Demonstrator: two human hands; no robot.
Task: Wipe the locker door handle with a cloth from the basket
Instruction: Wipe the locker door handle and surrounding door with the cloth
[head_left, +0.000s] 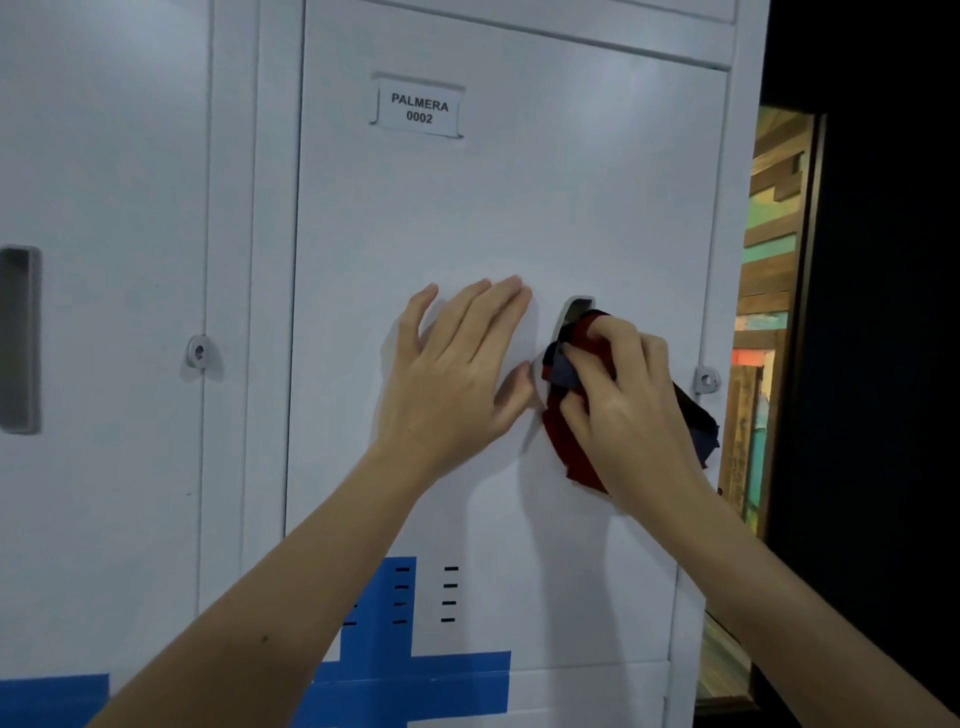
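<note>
A white locker door (467, 218) fills the view, with a recessed door handle (575, 307) at its right side. My right hand (623, 395) is closed on a red and dark blue cloth (563, 436) and presses it into the handle recess; only the top of the recess shows above the cloth. My left hand (457, 374) lies flat on the door just left of the handle, fingers spread, holding nothing. The basket is out of sight.
A name label (418, 108) sits high on the door. A padlock hasp (706, 380) sticks out right of the handle. The neighbouring locker at left has its own handle (20, 340) and hasp (198, 352). Blue tape (410, 675) crosses the lower door. Dark wall and coloured wood at right.
</note>
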